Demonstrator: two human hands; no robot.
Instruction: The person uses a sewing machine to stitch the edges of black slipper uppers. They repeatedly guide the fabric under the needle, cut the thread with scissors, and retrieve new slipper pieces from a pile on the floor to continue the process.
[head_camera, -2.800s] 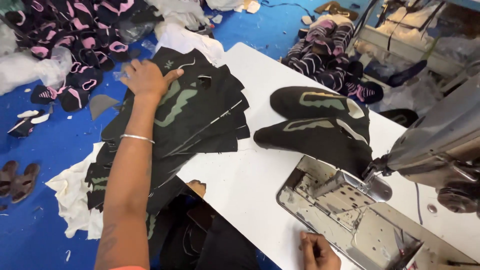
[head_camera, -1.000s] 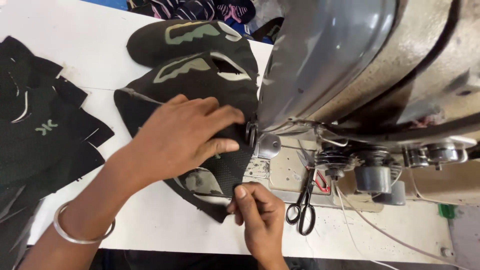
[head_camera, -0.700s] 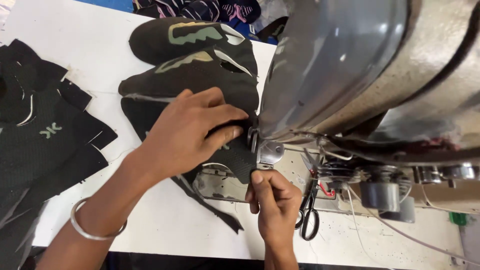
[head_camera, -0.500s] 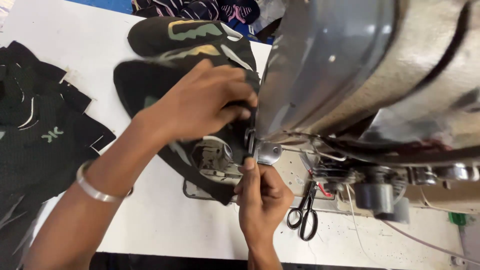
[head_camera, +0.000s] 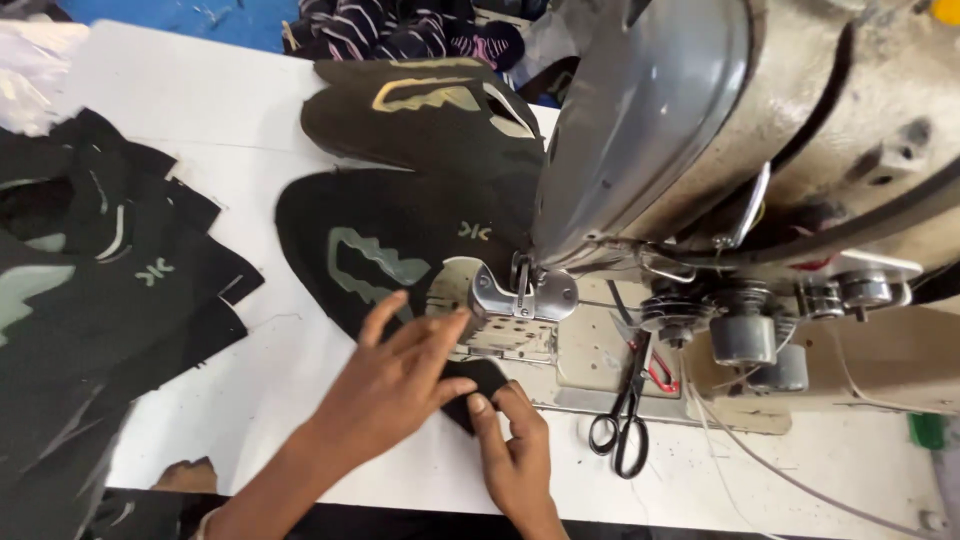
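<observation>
While the left hand (head_camera: 395, 375) lies spread and the right hand (head_camera: 510, 440) seemingly pinches the black fabric piece (head_camera: 400, 240) beside the presser foot (head_camera: 522, 290), fingertips risk the needle.

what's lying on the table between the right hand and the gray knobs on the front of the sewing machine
In the head view, black scissors lie on the table between the right hand and the gray knobs, blades pointing up toward the machine. A red-handled tool shows beside the blades.
</observation>
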